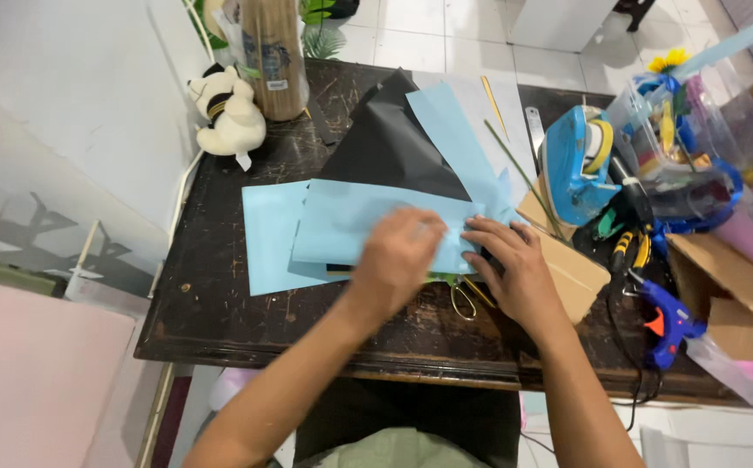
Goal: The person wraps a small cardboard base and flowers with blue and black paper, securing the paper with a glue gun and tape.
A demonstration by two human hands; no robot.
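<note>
Your left hand [398, 256] lies flat, fingers released, pressing the folded light-blue paper [368, 227] at mid-bench [211, 303]. Your right hand [515, 269] pinches that paper's right edge. Scissors [465, 299] show only their handles between your wrists. Right: a blue glue gun [671, 321], cut off by clutter. Farther: black paper [389, 147], partly covered; a plush toy [227, 111] at far left.

Tall clear labelled stick packet [272, 56] stands beside cardboard box [567, 260].
</note>
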